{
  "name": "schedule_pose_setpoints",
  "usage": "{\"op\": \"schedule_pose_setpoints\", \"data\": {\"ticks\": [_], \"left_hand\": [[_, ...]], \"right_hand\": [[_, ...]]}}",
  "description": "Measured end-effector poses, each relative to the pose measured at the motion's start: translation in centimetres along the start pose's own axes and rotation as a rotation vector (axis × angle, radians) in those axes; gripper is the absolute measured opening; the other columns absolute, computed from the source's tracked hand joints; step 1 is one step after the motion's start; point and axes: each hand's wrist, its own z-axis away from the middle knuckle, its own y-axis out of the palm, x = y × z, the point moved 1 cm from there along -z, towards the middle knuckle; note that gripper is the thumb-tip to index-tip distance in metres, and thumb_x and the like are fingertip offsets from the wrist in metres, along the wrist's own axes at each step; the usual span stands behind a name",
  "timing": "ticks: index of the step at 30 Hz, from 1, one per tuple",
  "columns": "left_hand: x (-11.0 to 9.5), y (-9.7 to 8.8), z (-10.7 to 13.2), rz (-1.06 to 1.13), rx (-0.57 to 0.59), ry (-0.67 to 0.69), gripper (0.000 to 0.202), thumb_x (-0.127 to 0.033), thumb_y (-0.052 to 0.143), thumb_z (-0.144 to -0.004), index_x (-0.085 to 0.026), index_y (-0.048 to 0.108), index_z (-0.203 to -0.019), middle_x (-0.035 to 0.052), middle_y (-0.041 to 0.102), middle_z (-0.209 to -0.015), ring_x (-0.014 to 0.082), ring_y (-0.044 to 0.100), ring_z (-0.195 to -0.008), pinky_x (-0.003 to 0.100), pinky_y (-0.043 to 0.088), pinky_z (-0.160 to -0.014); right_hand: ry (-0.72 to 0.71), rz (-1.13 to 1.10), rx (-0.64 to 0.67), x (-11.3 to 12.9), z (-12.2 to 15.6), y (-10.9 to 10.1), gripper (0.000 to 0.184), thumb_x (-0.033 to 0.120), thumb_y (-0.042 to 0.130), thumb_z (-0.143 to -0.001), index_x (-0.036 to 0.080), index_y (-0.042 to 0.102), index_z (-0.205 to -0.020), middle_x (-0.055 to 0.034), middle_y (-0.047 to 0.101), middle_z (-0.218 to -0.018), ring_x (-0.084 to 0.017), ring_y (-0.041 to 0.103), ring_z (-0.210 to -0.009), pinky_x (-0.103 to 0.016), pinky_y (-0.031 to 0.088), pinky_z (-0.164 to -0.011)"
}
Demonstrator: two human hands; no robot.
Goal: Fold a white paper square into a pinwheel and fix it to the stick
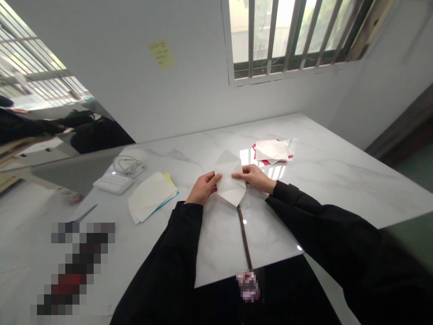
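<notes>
A sheet of white paper, folded into a rough diamond, stands tilted on the marble table top. My left hand pinches its left edge, and my right hand grips its right side. A pile of cream paper sheets, with yellow and blue sheets showing underneath, lies left of my left hand. Beyond my right hand, white sheets rest on red paper.
A dark strap runs from below the paper over the table's near edge to a blurred tag. A white flat object and a coiled cable lie at far left. A mirror stands left; a blurred object lies lower left.
</notes>
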Motion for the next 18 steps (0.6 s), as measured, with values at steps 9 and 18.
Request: {"op": "schedule_pose_setpoints", "data": {"ticks": [9, 18], "left_hand": [[1.3, 0.0, -0.4, -0.046, -0.076, 0.03, 0.061, -0.057, 0.092, -0.06, -0.012, 0.077, -0.098, 0.0114, 0.079, -0.094, 0.0258, 0.074, -0.084, 0.038, 0.059, -0.081], [0.9, 0.5, -0.2, -0.124, -0.117, 0.082, 0.068, -0.065, 0.089, -0.062, -0.011, 0.078, -0.101, 0.013, 0.079, -0.091, 0.0268, 0.073, -0.08, 0.037, 0.059, -0.074]], "right_hand": [[0.003, 0.028, 0.035, 0.0, 0.2, 0.1, 0.044, 0.048, 0.085, -0.073, 0.01, 0.079, -0.093, -0.0072, 0.076, -0.084, -0.013, 0.059, -0.064, -0.024, 0.041, -0.057], [0.019, 0.059, 0.053, 0.2, 0.3, 0.0, 0.042, 0.047, 0.086, -0.073, 0.01, 0.078, -0.09, -0.0058, 0.074, -0.08, -0.012, 0.059, -0.063, -0.024, 0.041, -0.057]]}}
